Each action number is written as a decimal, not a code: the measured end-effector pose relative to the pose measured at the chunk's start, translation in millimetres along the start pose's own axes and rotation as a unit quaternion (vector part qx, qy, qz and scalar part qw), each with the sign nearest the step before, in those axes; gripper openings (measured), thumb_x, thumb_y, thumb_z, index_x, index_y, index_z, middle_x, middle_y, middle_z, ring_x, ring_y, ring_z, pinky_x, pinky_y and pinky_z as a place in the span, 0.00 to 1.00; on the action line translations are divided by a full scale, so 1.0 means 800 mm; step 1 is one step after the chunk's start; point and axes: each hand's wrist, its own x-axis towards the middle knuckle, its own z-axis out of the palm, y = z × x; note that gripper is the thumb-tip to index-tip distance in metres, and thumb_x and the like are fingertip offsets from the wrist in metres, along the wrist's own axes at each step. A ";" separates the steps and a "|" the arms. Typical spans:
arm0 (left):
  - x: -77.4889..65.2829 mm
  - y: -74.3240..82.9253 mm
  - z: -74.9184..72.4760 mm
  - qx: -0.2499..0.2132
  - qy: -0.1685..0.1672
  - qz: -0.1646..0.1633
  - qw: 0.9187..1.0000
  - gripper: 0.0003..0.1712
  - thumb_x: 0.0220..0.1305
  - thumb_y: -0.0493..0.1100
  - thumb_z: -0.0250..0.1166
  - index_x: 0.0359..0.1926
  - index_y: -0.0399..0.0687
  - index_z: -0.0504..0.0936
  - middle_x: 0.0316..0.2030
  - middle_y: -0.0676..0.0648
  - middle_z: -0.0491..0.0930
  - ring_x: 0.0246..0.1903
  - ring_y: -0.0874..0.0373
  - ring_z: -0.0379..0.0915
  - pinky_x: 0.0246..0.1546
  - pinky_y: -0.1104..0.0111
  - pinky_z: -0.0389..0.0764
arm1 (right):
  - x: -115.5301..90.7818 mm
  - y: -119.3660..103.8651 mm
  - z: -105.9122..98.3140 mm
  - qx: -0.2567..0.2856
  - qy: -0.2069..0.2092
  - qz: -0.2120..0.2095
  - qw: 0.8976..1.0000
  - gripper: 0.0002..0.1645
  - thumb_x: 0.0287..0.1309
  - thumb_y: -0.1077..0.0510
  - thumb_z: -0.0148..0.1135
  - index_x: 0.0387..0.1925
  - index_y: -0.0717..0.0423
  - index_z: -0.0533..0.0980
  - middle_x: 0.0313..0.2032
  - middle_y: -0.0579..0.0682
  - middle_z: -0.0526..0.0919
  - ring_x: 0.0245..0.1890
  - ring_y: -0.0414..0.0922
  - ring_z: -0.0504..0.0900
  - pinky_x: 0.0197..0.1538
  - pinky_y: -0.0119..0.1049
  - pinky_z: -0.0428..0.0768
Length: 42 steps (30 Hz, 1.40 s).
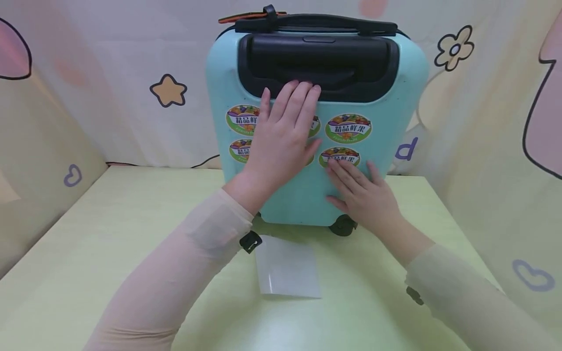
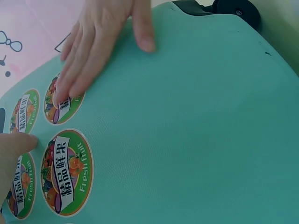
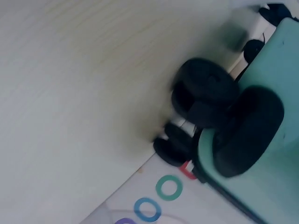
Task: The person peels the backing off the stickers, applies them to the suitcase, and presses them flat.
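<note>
A light-blue suitcase [image 1: 294,202] stands upright on the table, its side with the black handle recess [image 1: 320,53] facing me. Oval fruit stickers are on that side in two rows, including an upper right sticker [image 1: 349,128]. My left hand [image 1: 285,129] lies with extended fingers over the middle stickers, fingertips at the recess's lower edge, partly hiding them. With straight fingers, my right hand [image 1: 366,197] touches the lower right sticker [image 1: 340,156]. The left wrist view shows its fingers [image 2: 84,65] covering part of that sticker. The right wrist view shows suitcase wheels [image 3: 205,91], not the hand.
A whitish translucent sheet [image 1: 287,268] lies on the pale green table [image 1: 175,209] in front of the suitcase. Behind stands a patterned cloth backdrop [image 1: 131,58]. A black carry handle [image 1: 325,22] with an orange-edged tag [image 1: 246,18] tops the suitcase.
</note>
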 end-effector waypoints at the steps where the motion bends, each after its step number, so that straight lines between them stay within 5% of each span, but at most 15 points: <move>1: 0.000 0.000 -0.001 -0.002 -0.001 0.001 1.000 0.41 0.58 0.56 0.62 0.67 0.40 0.60 0.64 0.41 0.62 0.65 0.48 0.50 0.66 0.51 0.39 | -0.003 0.003 -0.002 0.000 0.002 0.004 1.000 0.37 0.67 0.37 0.37 0.68 0.55 0.60 0.70 0.45 0.53 0.69 0.42 0.51 0.65 0.54 0.54; 15: 0.006 0.013 0.004 -0.015 0.007 0.019 1.000 0.41 0.58 0.55 0.62 0.67 0.40 0.60 0.64 0.42 0.62 0.66 0.49 0.49 0.66 0.51 0.39 | -0.031 0.017 -0.023 -0.046 0.022 0.070 0.996 0.39 0.67 0.35 0.35 0.66 0.57 0.62 0.70 0.46 0.56 0.69 0.41 0.52 0.65 0.50 0.50; 26: 0.002 -0.001 0.006 -0.026 0.008 0.019 0.999 0.42 0.58 0.54 0.62 0.68 0.40 0.60 0.66 0.41 0.60 0.67 0.48 0.47 0.66 0.52 0.35 | -0.060 0.023 -0.048 0.009 -0.058 0.172 0.983 0.46 0.66 0.32 0.27 0.68 0.65 0.55 0.70 0.55 0.49 0.70 0.49 0.48 0.67 0.54 0.46; 30: 0.000 -0.006 0.007 -0.029 0.005 0.014 0.999 0.41 0.58 0.54 0.61 0.68 0.39 0.59 0.66 0.41 0.59 0.68 0.48 0.45 0.66 0.51 0.35 | -0.073 0.030 -0.058 0.040 -0.168 0.220 0.960 0.51 0.65 0.30 0.24 0.67 0.70 0.52 0.70 0.61 0.48 0.71 0.51 0.43 0.67 0.55 0.43; 36: 0.001 -0.004 0.009 -0.029 -0.004 0.015 0.999 0.41 0.60 0.54 0.60 0.68 0.40 0.58 0.68 0.41 0.57 0.69 0.48 0.42 0.66 0.52 0.33 | -0.086 0.034 -0.062 0.090 -0.337 0.266 0.899 0.46 0.65 0.41 0.47 0.68 0.72 0.47 0.69 0.66 0.45 0.69 0.61 0.44 0.63 0.63 0.47; 42: -0.021 -0.007 0.001 -0.044 -0.002 0.002 0.999 0.40 0.61 0.55 0.58 0.68 0.41 0.59 0.69 0.42 0.54 0.70 0.50 0.40 0.66 0.51 0.33 | -0.092 0.036 -0.053 0.156 -0.434 0.308 0.832 0.49 0.65 0.37 0.44 0.68 0.73 0.45 0.68 0.70 0.44 0.67 0.65 0.44 0.61 0.66 0.44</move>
